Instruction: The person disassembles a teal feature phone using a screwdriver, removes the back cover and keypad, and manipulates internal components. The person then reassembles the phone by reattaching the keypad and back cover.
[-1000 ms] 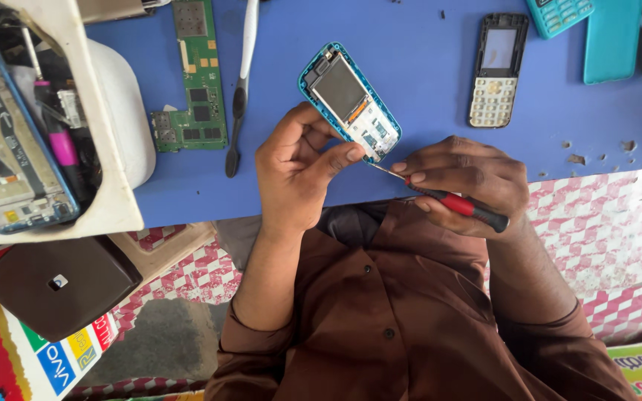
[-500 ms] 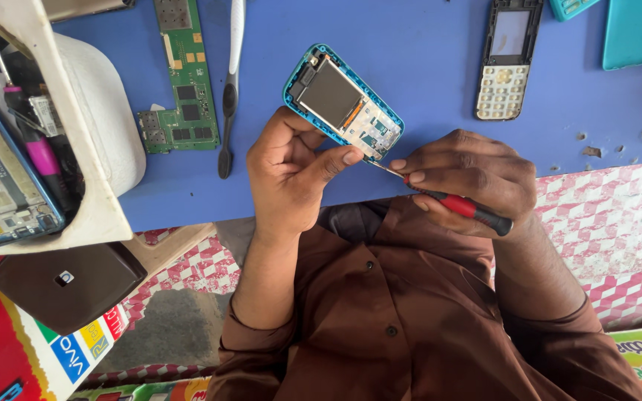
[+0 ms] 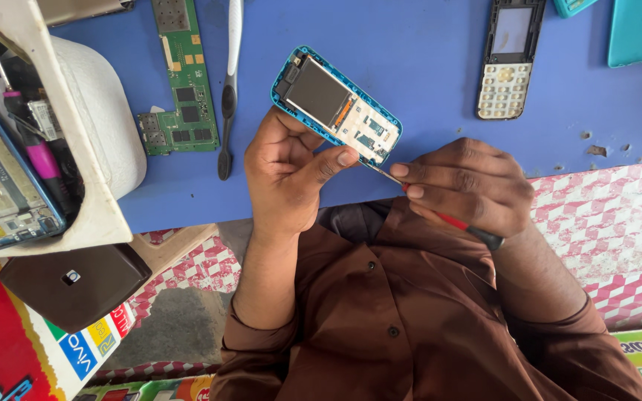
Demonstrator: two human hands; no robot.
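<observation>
Green circuit board (image 3: 181,85), toothbrush (image 3: 229,89), keypad phone front (image 3: 509,61) — all on blue table (image 3: 425,82), white tray (image 3: 46,134) alongside.

1. A brown shirt (image 3: 380,327) covers the person's chest, buttoned down the front.
2. Small dark buttons (image 3: 371,265) run in a line along the placket, three of them showing.
3. Long sleeves reach the wrists; the left cuff (image 3: 250,334) sits loose and creased around the forearm.
4. The right sleeve (image 3: 559,327) folds in soft wrinkles near its cuff.
5. The left hand (image 3: 287,167) and right hand (image 3: 469,186) are bare, with no rings, watch or gloves.
</observation>
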